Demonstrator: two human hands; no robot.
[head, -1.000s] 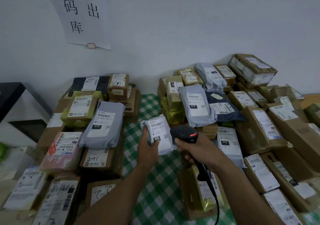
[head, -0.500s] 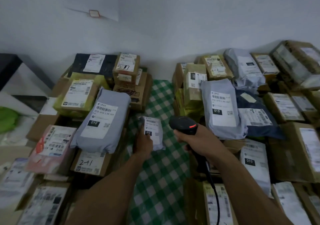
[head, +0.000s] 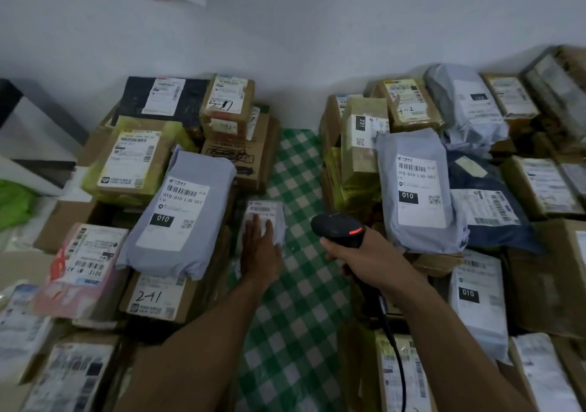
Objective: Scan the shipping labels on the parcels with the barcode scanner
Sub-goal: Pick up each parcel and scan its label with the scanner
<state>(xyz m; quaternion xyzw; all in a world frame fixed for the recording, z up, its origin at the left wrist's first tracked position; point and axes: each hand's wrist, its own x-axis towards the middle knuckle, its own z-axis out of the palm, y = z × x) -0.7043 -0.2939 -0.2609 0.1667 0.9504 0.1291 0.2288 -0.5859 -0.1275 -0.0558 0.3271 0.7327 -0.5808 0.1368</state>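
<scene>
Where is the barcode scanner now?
Head view, right of centre: the right hand grips the barcode scanner over the checked cloth, just left of a grey parcel.

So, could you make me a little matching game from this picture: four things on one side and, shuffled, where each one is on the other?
Things:
1. barcode scanner
2. small white parcel
3. box marked 241
4. dark blue bag

Places:
A. partly under the left grey bag
B. gripped in the right hand
C. just right of the right grey bag
D. under the flat fingers of the left hand

Pairs: 1-B, 2-D, 3-A, 4-C.
</scene>
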